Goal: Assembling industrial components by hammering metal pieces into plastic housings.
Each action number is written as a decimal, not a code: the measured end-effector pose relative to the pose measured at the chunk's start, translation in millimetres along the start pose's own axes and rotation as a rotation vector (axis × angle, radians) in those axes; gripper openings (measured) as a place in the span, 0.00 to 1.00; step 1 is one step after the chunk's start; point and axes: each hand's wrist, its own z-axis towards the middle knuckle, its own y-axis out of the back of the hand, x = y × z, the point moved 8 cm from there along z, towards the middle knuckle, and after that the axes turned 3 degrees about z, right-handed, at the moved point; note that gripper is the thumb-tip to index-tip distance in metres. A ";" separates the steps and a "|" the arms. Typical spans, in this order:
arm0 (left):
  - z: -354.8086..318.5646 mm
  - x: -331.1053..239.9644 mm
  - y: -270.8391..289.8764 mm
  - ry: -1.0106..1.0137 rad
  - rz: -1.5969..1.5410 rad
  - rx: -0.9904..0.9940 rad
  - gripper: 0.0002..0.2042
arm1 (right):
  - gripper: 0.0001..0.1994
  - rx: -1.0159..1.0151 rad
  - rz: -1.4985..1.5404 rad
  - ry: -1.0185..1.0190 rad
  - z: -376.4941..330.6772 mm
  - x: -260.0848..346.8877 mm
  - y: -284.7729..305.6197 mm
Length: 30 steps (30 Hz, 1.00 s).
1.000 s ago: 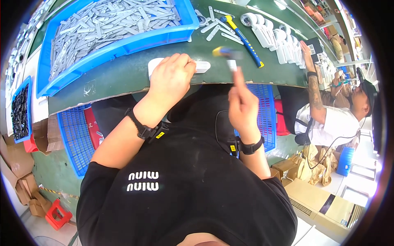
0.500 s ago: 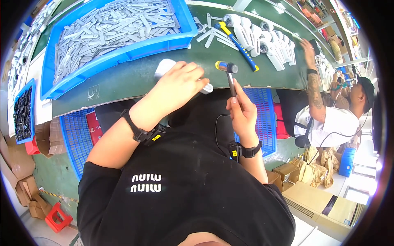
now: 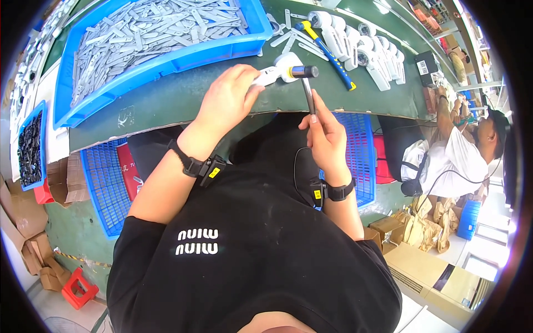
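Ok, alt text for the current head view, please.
The left hand holds a white part at a green bench; the right hand holds a hammer overlapping the part's round end in view. Beyond is a blue bin of grey strips.

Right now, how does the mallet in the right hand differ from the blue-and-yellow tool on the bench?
The mallet is held in the right hand; the blue-and-yellow tool lies on the bench. The mallet's visible shaft is silvery; the blue-and-yellow tool's is mostly blue. Both show yellow.

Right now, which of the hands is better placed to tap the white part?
Likely the right hand: it grips the hammer by its handle, while the left hand holds the white part.
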 end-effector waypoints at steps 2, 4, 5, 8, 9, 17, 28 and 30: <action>-2.8 4.2 -1.0 -0.008 -0.027 -0.081 0.13 | 0.27 0.013 -0.144 0.106 8.1 12.2 0.2; -4.6 9.5 -2.1 -0.031 -0.016 -0.123 0.11 | 0.27 -0.022 -0.128 0.187 12.5 30.2 -0.2; -6.4 9.1 0.7 -0.050 -0.003 -0.167 0.09 | 0.27 -0.052 -0.113 0.270 12.3 44.3 0.3; -6.3 11.1 0.1 -0.043 -0.041 -0.139 0.09 | 0.27 -0.112 -0.113 0.367 7.8 65.6 1.3; -6.5 10.8 0.6 -0.037 -0.041 -0.139 0.09 | 0.27 -0.151 -0.123 0.441 5.4 71.2 2.2; -6.5 10.2 -3.8 -0.048 -0.042 -0.134 0.08 | 0.28 0.003 -0.351 0.178 17.4 43.8 0.9; -6.2 15.3 -4.5 0.020 -0.103 -0.097 0.11 | 0.28 -0.094 -0.211 0.176 3.6 45.8 0.8; -8.7 17.8 -2.9 0.032 -0.142 -0.083 0.12 | 0.28 -0.108 -0.182 0.326 -1.0 49.2 -4.2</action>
